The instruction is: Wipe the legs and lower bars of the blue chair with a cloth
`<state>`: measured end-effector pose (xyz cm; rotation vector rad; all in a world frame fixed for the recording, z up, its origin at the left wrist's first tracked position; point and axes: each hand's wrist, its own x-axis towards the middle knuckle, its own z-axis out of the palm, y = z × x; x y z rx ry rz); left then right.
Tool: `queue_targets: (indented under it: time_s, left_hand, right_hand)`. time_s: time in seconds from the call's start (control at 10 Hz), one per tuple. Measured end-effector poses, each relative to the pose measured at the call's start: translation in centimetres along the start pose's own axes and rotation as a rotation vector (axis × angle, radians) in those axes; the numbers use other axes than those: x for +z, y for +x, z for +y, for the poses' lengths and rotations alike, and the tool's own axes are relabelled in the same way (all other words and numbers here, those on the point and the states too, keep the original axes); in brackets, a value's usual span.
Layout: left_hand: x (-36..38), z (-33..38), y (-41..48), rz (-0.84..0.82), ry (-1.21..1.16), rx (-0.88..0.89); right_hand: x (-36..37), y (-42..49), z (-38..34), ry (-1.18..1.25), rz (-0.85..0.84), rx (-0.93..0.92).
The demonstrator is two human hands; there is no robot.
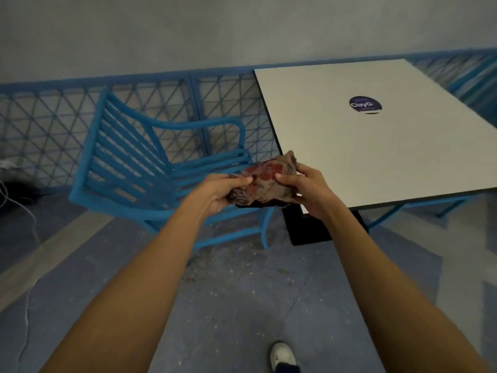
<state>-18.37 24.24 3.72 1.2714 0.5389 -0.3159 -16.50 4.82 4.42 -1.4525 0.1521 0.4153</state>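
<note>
You're holding the red-and-brown patterned cloth (266,181) bunched up in the air, just off the near left corner of the white worktop (390,162). Your left hand (219,192) has a pinching grip on the cloth's left edge, thumb on top. Your right hand (308,191) curls its grip round the right side. The blue chair (129,157) stands left of the worktop, untouched. On the worktop, a round dark sticker (365,105) reads "ClayG".

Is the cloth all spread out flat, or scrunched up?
Scrunched up. The cloth sits bunched in a wrinkly lump between the left hand and the right hand, both gripping it, with no flat sheet hanging down.
</note>
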Motion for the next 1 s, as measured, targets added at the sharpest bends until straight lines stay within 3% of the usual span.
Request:
queue_targets:
  time_s: [0.1,0.4,0.7,0.8,0.9,1.0]
  left_hand:
    - [6.0,1.0,0.6,-0.02,-0.034,0.084]
    - [17.7,-1.9,7.4,0.224,0.109,0.157]
    - [18.8,-5.9,10.1,0.285,0.327,0.156]
    - [18.6,-5.5,10.3,0.235,0.466,0.091]
    - [18.6,-4.5,10.1,0.193,0.81,0.067]
    - [18.0,-3.3,9.5,0.087,1.4,0.115]
  right_hand:
    - [-5.3,0.4,-2.6,0.014,0.073,-0.046]
    - [-18.1,6.6,-2.4,-0.071,0.169,0.047]
    - [-22.6,10.4,2.3,-0.335,0.186,0.165]
    - [-23.0,10.8,1.8,-0.585,0.176,0.113]
    - [-23.0,10.8,0.0,-0.97,0.157,0.128]
    - [-21.7,10.1,-2.6,-1.245,0.082,0.074]
